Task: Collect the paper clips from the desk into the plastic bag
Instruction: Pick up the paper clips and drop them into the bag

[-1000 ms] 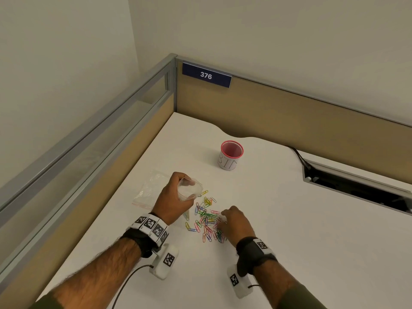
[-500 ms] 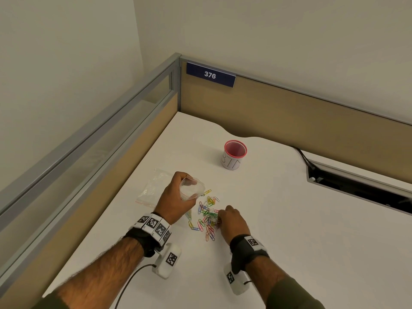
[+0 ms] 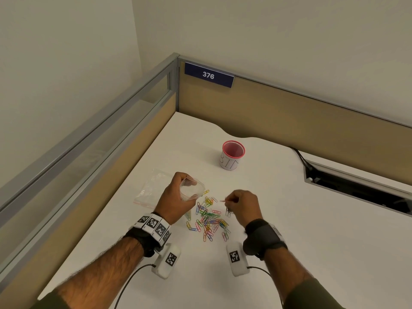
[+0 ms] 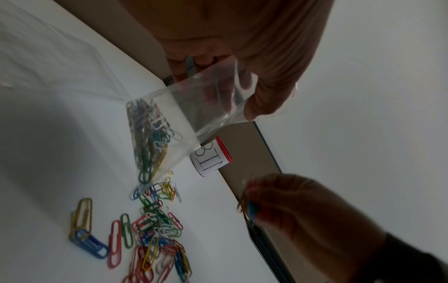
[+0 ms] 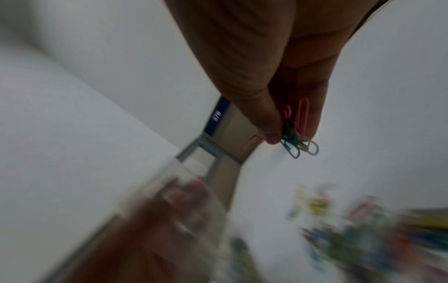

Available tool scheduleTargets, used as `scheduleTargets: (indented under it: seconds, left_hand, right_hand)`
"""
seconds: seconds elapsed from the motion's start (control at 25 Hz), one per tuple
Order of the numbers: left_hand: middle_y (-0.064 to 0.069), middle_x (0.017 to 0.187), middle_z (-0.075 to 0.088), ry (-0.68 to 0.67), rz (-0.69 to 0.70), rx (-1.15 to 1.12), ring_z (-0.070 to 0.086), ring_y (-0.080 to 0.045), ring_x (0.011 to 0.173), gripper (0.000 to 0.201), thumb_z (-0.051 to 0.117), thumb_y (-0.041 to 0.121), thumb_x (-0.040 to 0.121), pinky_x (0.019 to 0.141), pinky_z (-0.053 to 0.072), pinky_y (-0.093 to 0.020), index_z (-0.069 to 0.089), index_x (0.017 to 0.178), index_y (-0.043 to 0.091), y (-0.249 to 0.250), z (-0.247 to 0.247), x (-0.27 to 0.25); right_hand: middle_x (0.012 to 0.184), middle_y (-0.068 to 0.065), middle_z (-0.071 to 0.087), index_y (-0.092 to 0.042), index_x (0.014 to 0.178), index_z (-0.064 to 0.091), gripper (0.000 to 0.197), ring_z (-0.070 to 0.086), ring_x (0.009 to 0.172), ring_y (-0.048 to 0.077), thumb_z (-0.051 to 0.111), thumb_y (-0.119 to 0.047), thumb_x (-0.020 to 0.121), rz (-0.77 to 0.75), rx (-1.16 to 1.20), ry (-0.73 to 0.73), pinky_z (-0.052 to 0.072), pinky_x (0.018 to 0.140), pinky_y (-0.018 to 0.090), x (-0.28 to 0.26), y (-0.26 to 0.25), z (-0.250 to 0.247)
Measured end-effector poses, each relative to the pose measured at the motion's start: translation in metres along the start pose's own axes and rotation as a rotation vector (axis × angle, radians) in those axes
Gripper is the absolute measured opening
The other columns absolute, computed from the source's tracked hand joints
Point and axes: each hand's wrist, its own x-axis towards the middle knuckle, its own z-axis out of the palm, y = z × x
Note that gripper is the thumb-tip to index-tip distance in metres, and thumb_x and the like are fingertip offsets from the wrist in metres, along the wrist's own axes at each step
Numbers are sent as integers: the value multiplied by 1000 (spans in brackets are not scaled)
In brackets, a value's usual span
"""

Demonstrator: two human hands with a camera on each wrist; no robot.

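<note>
Clear plastic bag (image 4: 169, 122) part-filled, your left hand (image 3: 176, 197) gripping it | right hand (image 3: 242, 205) fingers (image 5: 312, 122) pinching several clips (image 5: 294, 134) | loose paper clips (image 3: 208, 217) mid-frame on counter (image 3: 289, 219) remain.

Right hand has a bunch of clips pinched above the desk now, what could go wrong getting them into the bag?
The right hand pinches several clips only at the fingertips; some dangle loose and could drop back onto the pile. The plastic bag mouth, held by the left hand, looks narrow and floppy, so clips may snag its rim. Tilting the bag might spill clips already inside.
</note>
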Motion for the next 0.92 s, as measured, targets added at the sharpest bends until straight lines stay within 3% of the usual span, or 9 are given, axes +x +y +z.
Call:
scheduleTargets:
  seconds: [0.16,0.28,0.4,0.56,0.64,0.8,0.92]
  left_hand:
    - [2,116,67,-15,-10,13,62,-11,116,50,80,9,77,101,51,-34,50,116,19,3,6,3]
    - [4,115,66,-22,-12,26,61,-8,115,50,80,11,78,100,51,-31,49,116,20,8,9,3]
    - [7,112,62,-26,-29,32,60,-10,109,51,79,11,79,93,50,-27,46,116,23,15,10,2]
    - [4,106,65,-49,-43,43,67,-16,96,51,78,14,79,79,57,-34,46,118,23,14,7,2]
    - [5,105,66,-57,-49,34,67,-16,95,51,78,14,79,76,55,-32,46,117,24,12,6,2]
    - [10,111,62,-53,-27,46,60,-8,111,50,77,8,80,94,48,-26,47,117,20,12,7,0]
    - [6,115,64,-67,-11,46,60,-9,115,50,77,7,79,100,48,-28,48,118,19,12,9,-1]
  right_hand:
    - [80,2,72,-13,83,72,6,68,70,13,71,-7,83,-143,284,75,57,68,19,-6,-51,-26]
    - [81,-3,71,-14,85,72,6,65,69,5,70,-9,84,-238,344,81,53,66,9,-7,-80,-23]
    - [86,0,69,-15,87,72,3,64,76,9,70,-13,85,-300,286,66,55,70,15,-8,-92,-5]
    - [92,2,65,-16,91,70,6,61,85,17,66,-17,88,-365,106,-10,56,79,32,-11,-91,16]
    - [95,2,64,-16,95,69,9,60,87,17,64,-17,88,-389,68,-30,56,82,35,-13,-91,16]
    - [95,-2,63,-18,98,67,10,60,86,14,63,-19,89,-389,68,74,55,81,30,-9,-87,4]
    - [98,-4,63,-21,102,65,21,59,85,11,70,-30,84,-274,-44,11,54,79,30,1,-77,2]
